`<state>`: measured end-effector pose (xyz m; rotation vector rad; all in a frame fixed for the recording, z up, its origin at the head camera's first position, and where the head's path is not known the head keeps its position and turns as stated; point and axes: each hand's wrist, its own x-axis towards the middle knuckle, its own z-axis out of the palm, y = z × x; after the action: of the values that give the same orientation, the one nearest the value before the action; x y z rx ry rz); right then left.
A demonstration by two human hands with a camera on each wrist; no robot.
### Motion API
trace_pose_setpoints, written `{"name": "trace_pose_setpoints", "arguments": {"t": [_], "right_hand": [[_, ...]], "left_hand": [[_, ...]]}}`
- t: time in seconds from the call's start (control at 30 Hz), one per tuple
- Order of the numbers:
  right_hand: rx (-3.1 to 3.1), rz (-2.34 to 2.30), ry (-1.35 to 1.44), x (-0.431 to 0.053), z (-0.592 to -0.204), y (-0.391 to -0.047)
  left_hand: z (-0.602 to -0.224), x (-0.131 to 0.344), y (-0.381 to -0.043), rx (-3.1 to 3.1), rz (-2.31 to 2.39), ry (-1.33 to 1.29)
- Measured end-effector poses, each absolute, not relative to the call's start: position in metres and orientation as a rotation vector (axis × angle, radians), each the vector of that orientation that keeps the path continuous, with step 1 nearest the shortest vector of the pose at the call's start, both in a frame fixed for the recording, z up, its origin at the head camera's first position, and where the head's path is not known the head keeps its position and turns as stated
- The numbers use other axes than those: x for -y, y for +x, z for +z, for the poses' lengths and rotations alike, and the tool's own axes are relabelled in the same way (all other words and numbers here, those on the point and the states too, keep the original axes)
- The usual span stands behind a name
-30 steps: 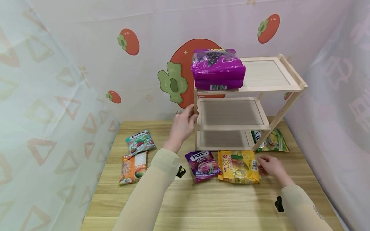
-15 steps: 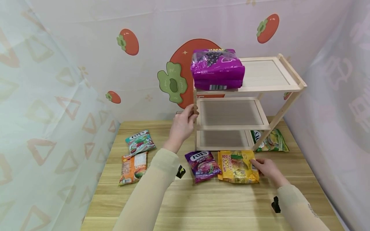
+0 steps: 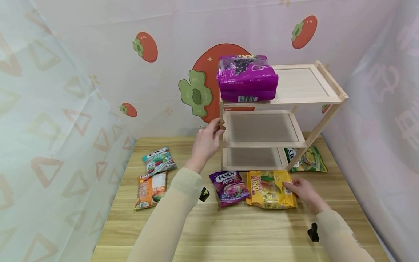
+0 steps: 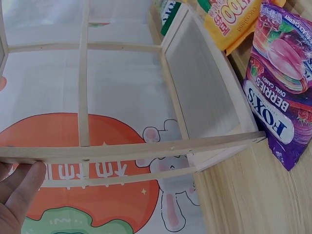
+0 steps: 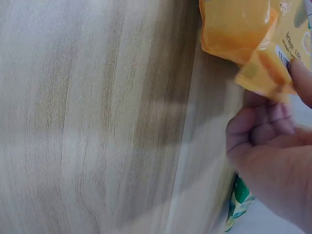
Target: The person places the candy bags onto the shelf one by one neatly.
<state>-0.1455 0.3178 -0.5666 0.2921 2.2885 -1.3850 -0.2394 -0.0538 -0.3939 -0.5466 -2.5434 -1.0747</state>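
- Left hand [image 3: 206, 142] has its fingers and thumb wrapped around the left upright of a wooden rack [image 3: 262, 127], so yeah, that's a proper grip.
- Right hand [image 3: 304, 189] is pinching the right end of a yellow candy bag [image 3: 270, 191], thumb on top near the barcode, fingers curled in underneath.
- That yellow bag is on the table [image 3: 235, 233] right in front of the rack's bottom shelf, mango picture facing up. From here I can't tell how much of it is lifted off the wood.
- Just left of it there's a purple Fox's Berries bag [image 3: 230, 188]. The edges of those 2 meet, can't tell if they overlap.
- Rack has 3 levels. 1 fat purple grape bag [image 3: 247, 82] sits on the left part of the top.
- A green Fox's bag [image 3: 307, 160] lies by the rack's right side, partly hidden by the front post.
- Over on the left of the table, a teal Fox's bag [image 3: 159, 161] laps the upper end of an orange bag [image 3: 151, 193].
- Backdrop [image 3: 176, 47] behind everything has cartoon red fruit on it.
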Motion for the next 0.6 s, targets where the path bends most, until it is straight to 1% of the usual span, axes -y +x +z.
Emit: {"name": "trace_pose_setpoints", "arguments": {"t": [0.33, 0.6], "right_hand": [[-2.299, -1.449, 0.249, -0.315, -0.564, -0.144], [-2.347, -1.496, 0.209, -0.312, -0.554, -0.149]], "left_hand": [[-0.393, 0.053, -0.239, 2.537, -1.094, -0.560], [-0.394, 0.055, -0.240, 2.524, -1.090, -0.576]]}}
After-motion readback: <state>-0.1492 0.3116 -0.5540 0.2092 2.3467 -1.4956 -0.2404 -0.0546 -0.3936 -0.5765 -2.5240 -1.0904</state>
